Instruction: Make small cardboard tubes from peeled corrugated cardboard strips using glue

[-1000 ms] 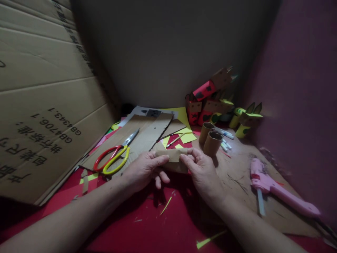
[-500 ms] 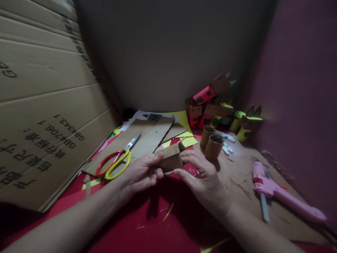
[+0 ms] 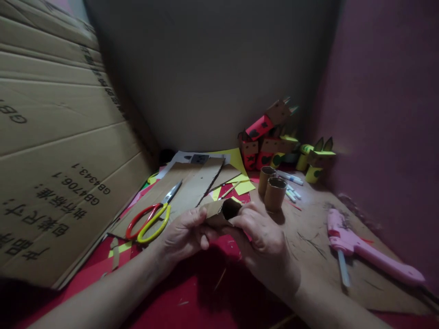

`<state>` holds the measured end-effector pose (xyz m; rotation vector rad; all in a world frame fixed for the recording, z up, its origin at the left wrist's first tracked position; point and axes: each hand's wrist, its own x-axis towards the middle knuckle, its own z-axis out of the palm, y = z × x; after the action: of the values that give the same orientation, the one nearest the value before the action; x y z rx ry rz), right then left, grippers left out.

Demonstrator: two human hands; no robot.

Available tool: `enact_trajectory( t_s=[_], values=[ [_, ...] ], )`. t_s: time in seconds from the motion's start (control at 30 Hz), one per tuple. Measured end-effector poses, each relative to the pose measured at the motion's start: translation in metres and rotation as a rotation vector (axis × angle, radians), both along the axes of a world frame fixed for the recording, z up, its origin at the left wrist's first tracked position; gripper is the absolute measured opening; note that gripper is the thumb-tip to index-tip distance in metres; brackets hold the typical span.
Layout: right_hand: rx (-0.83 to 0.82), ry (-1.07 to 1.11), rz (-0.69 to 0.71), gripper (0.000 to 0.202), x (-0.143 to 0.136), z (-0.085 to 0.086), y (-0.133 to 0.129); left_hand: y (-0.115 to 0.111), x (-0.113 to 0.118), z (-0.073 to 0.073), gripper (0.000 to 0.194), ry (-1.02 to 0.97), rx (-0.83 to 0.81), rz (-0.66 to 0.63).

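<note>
Between both hands, above the red surface (image 3: 164,292), is a short cardboard tube (image 3: 215,214), its dark open end turned up and to the right. My left hand (image 3: 187,230) is closed around the tube's left side, thumb on top. My right hand (image 3: 262,230) pinches the rim at the right end with thumb and fingers. Two more cardboard tubes, a nearer one (image 3: 275,195) and one behind it (image 3: 265,177), stand upright just beyond my right hand. Scissors (image 3: 151,221) with one red and one yellow handle lie left of my left hand, on a flat cardboard sheet (image 3: 192,176).
A pink glue gun (image 3: 363,251) lies at the right on a brown board (image 3: 308,269). Several markers (image 3: 291,178) lie behind the tubes. Decorated cardboard figures (image 3: 264,148) are stacked at the back. A large cardboard box (image 3: 68,137) walls off the left side.
The tube has tilted so its open end faces me more. My right hand has moved from beside the end to gripping its rim. The view has shifted slightly.
</note>
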<state>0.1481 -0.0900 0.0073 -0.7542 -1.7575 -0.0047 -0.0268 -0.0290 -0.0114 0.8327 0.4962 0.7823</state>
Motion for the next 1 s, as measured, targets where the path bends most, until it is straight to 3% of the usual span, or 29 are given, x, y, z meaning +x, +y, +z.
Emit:
enact_trajectory(
  t_s=[0.13,0.23,0.43,0.7,0.83,1.0],
  values=[
    [0.098,-0.032,-0.054,0.036,0.004,0.0,-0.004,-0.001,-0.001,0.012,0.02,-0.069,-0.036,0.054],
    [0.084,0.038,-0.129,0.049,0.007,-0.003,-0.004,0.0,-0.002,0.019,0.016,-0.08,-0.064,0.121],
    [-0.018,0.02,-0.068,0.04,0.005,-0.005,-0.001,-0.002,0.001,0.021,0.011,-0.062,-0.065,0.047],
    [-0.103,0.063,0.008,0.023,0.001,-0.01,0.003,-0.001,0.001,0.009,0.025,-0.031,0.062,-0.044],
    [-0.107,0.114,0.003,0.019,-0.002,-0.009,0.002,-0.005,0.004,0.009,0.028,-0.007,0.104,-0.155],
    [-0.315,0.28,0.053,0.011,0.002,-0.012,0.008,-0.01,0.006,0.017,0.034,0.089,0.158,-0.148]
  ],
)
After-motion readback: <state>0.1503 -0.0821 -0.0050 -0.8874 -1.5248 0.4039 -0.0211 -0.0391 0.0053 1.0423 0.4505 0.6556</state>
